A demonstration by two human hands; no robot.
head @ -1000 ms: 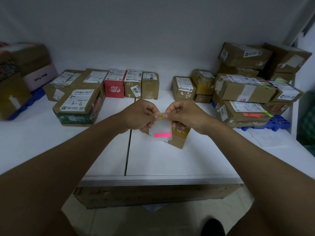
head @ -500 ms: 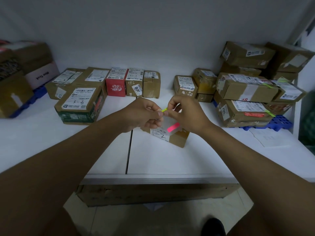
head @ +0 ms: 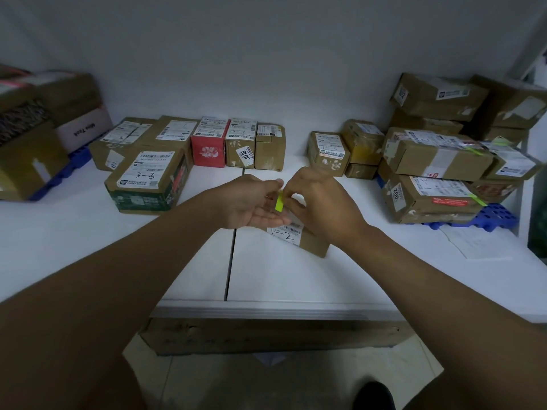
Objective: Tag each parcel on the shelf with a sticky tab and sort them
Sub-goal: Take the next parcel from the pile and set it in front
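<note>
A small brown parcel (head: 309,243) with a white label marked "2" lies on the white shelf (head: 281,276), just under my hands. My right hand (head: 322,199) pinches a yellow-green sticky tab (head: 279,201) above the parcel. My left hand (head: 251,202) is turned palm up beside it, thumb and fingers closed by the tab's end on the clear tab sheet, which is mostly hidden. The two hands nearly touch.
Parcels line the back left, among them a box marked "3-3" (head: 148,182) and a red box (head: 208,149). Stacked parcels (head: 435,155) on the right, some with green tabs, sit on a blue pallet (head: 488,216). A paper sheet (head: 485,241) lies front right.
The yellow-green tab has come away and now hangs from my right fingers. My left hand has turned palm up, and the sheet's pink strip is hidden.
</note>
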